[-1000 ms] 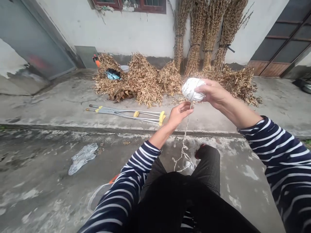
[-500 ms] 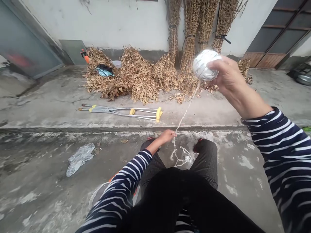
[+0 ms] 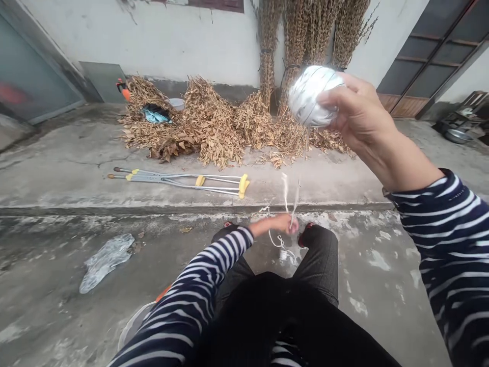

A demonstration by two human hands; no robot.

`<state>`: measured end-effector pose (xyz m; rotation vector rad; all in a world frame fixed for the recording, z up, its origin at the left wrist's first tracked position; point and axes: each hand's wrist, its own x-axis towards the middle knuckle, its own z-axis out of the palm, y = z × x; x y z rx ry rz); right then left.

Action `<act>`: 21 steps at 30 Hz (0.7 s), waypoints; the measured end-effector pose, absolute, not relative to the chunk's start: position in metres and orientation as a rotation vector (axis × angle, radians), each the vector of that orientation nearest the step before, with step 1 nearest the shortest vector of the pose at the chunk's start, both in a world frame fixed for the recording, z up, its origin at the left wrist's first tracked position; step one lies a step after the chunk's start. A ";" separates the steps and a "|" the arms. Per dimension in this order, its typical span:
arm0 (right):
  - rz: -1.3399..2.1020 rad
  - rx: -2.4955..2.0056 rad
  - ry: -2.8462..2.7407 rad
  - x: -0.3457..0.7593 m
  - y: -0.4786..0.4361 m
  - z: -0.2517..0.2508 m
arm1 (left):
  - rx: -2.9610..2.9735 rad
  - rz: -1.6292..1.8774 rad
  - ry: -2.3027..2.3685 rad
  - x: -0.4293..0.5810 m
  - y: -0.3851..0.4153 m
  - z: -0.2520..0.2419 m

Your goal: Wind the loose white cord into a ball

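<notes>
My right hand [image 3: 353, 109] holds a white ball of string [image 3: 307, 96] raised high in front of me. A thin white string [image 3: 295, 196] runs down from the ball to my left hand [image 3: 280, 223], which pinches it low between my knees. Loose coils of the same string lie on the concrete below that hand. My legs in black trousers [image 3: 275, 295] stretch forward, and both sleeves are navy with white stripes.
A pair of metal crutches [image 3: 179, 180] with yellow pads lies on a raised concrete step. Dry brown plant bundles [image 3: 214, 120] are heaped and leaned against the white wall. A crumpled plastic bag [image 3: 105, 260] lies at the left. A metal basin [image 3: 456, 135] sits far right.
My right hand has lifted the ball up from near my left hand. My left hand has gone down along the string to between my knees.
</notes>
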<state>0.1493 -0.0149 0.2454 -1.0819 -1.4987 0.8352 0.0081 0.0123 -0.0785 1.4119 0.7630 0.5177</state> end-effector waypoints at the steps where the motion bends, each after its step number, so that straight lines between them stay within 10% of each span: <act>1: 0.816 -1.107 -1.480 0.156 -0.005 0.240 | 1.404 0.354 0.753 -0.004 -0.009 -0.094; 9: 0.900 -1.112 -1.361 0.172 0.028 0.197 | 1.328 0.250 1.162 -0.143 0.034 -0.085; 21: 0.937 -1.157 -1.434 0.150 0.016 0.204 | 1.251 0.865 0.587 0.031 0.029 0.012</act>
